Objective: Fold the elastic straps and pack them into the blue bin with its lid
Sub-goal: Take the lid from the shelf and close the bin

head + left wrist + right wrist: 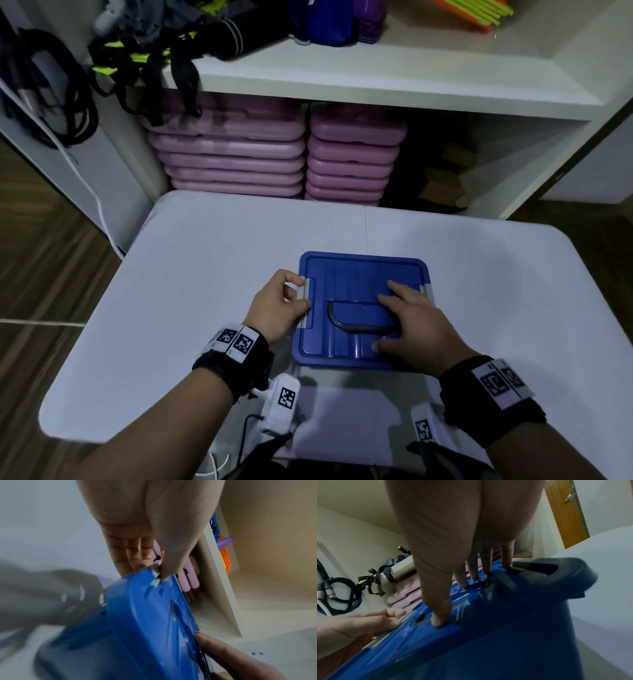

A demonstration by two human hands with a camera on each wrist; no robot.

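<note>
Both forearms were bare, each wrist wrapped in a black band (239, 356) bearing white tags printed with black square codes. White coded camera blocks (282, 401) hung beneath the wrists, trailing thin black cable.

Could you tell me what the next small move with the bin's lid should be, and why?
Probably work the grey latch on the bin's left side with the left hand, which pinches it, while the right hand lies flat on the blue lid, steadying it. Whether that latch is being snapped shut or released cannot be told.
</note>
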